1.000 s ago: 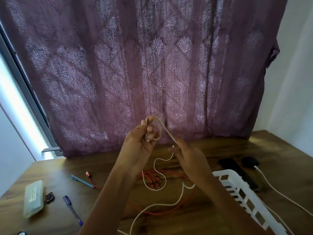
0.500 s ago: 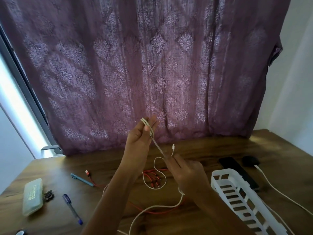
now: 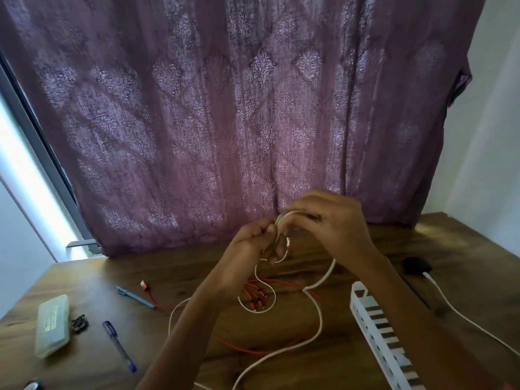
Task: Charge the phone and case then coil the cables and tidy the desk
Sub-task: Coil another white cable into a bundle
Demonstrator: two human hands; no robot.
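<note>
While both hands are raised above the desk [image 3: 464, 249], we are holding them close together in front of the curtain [image 3: 225, 108]. Our left hand [image 3: 250, 240] is gripping a small loop of the white cable [image 3: 319, 319] with curled fingers. Our right hand [image 3: 329, 220] is pinching the top of that same loop from above, its fingers bent over the strand. One white plug is hanging just beside the left fingers.

From under the right hand the slack is dropping to the desk, bending near the basket [image 3: 377, 325], and running toward the lower edge of the view. Another white stretch is curling down from the left hand and lying across the red cable [image 3: 253, 298].

The red cable is lying loose on the desk beneath both forearms. Its bundle of short ends is sitting below the hands, and one red plug is resting near the blue pen [image 3: 135, 296] on the left.

The dark round case [image 3: 416, 266] is sitting on the right, behind the basket, and the plug of a second white cable [image 3: 461, 316] is touching it. That cable is trailing off toward the right edge. The phone [image 3: 416, 292] is showing only as a dark edge beside our right forearm, between the case and the basket. We cannot tell whether anything is plugged into it.

On the left, a clear box [image 3: 52, 325] is lying flat, a small dark object [image 3: 79, 324] is sitting just beside it, and a second pen [image 3: 119, 346] is lying nearer to us.
</note>
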